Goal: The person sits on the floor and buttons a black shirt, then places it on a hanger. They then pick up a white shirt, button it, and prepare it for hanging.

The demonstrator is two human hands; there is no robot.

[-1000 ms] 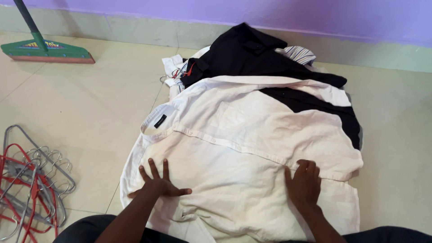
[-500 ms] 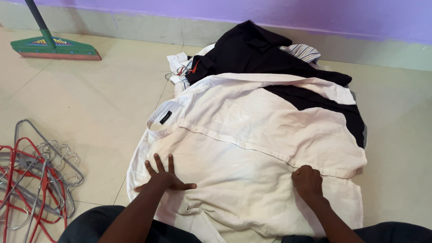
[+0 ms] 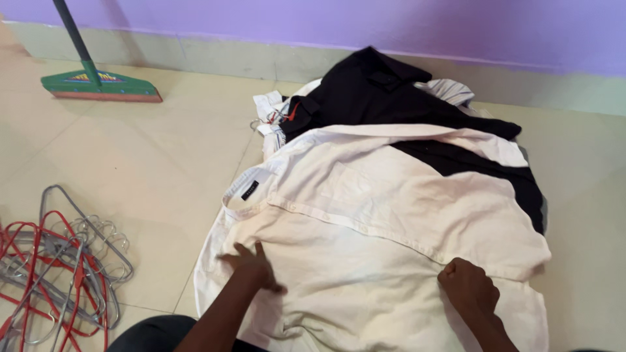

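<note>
1. The cream shirt (image 3: 391, 221) lies spread flat on the tiled floor (image 3: 156, 169) right in front of you, front side up, its collar toward your left and its button strip running across from left to lower right.
2. A small dark label (image 3: 250, 190) shows inside the collar.
3. Your left hand (image 3: 254, 267) rests palm down on the shirt below the collar, fingers (image 3: 244, 251) stretched out and flat on the cloth; it presses rather than grasps, holding nothing.
4. Your right hand (image 3: 471, 287) sits on the lower hem side of the shirt, just below the button strip, curled into a loose fist; you cannot tell whether any cloth is pinched inside it.
5. The far edge of the shirt overlaps a black garment (image 3: 385, 91), which lies heaped on more clothes, among them a striped piece (image 3: 453, 91) and some white cloth (image 3: 268, 107).
6. To your left, well apart from the shirt, a tangle of red and grey wire hangers (image 3: 59, 261) lies on the floor.
7. Farther off on the left, a green floor wiper (image 3: 101, 86) with a dark handle stands near the purple wall (image 3: 365, 23).
</note>
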